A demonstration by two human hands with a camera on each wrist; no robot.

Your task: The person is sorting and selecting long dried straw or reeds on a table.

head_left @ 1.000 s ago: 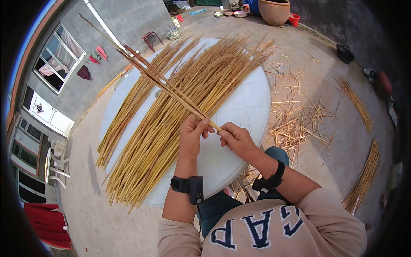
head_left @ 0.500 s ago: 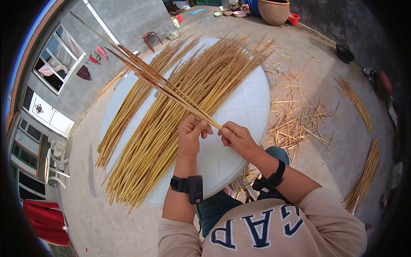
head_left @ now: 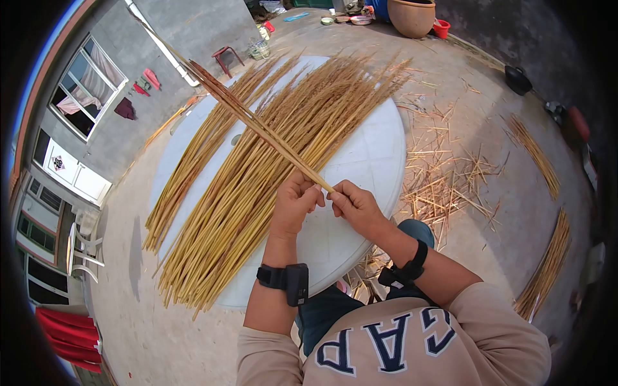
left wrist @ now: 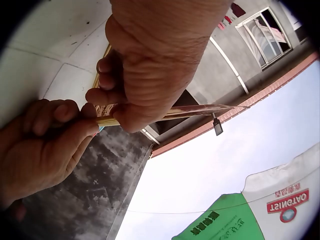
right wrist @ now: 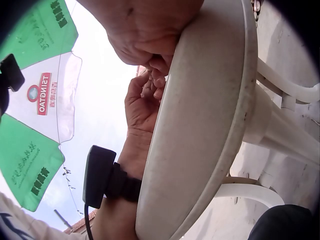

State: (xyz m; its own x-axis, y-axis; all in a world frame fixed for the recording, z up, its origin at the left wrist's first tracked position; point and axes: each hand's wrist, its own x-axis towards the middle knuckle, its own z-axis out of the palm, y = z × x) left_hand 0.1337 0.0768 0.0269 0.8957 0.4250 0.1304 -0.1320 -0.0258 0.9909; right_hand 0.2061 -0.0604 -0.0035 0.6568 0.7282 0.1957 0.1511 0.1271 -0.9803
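Both hands hold a thin bundle of dry reed stalks slanting up and left over the table. My left hand has its thumb and fingers curled about the lower part. The thumb and forefinger of my right hand pinch the butt end, close beside the left. In the left wrist view, the stalks pass under the left thumb toward the right hand. Beneath them, a broad pile of reed stalks with feathery heads lies on the white round table. The right wrist view hides the stalks.
A narrower row of stalks lies left of the main pile. Broken stalk pieces litter the ground at right, beyond which lie two bundles. A large clay pot stands at the back. A green-and-white umbrella spreads overhead.
The held stalks' far ends fanned out to the left half a second ago; now they lie closer together and have swung back right. The left hand has shifted slightly right, nearer the right hand.
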